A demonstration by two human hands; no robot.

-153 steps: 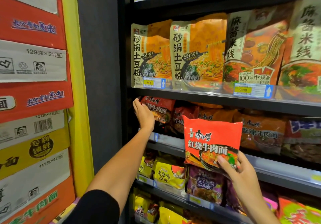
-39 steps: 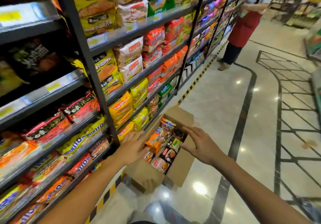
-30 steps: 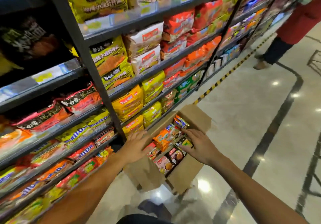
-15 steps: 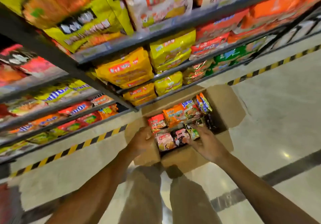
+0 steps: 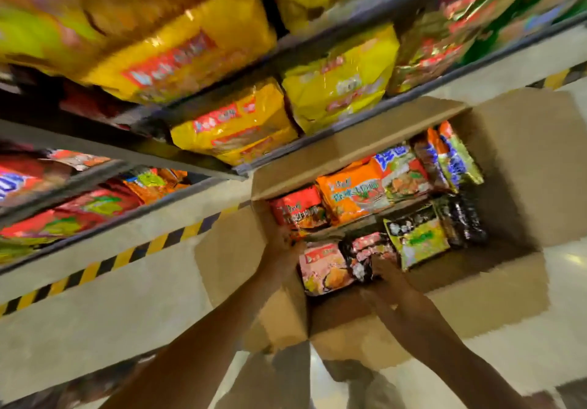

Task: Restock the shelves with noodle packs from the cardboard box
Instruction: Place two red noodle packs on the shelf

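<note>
An open cardboard box stands on the floor against the shelf base, full of noodle packs. In it lie a red pack, an orange pack, a pink pack, a dark red pack and a green pack. My left hand reaches in along the box's left wall, its blurred fingertips at the red pack's lower edge. My right hand lies over the dark red pack's near end, fingers stretched onto it.
The shelves rise right above the box, packed with yellow noodle packs and red ones lower left. A black-and-yellow stripe marks the shelf base. Glossy floor spreads around the box.
My view has dropped closer to the box. Both hands went deeper into it: the left from the flap to the red pack, the right onto the dark red pack.
</note>
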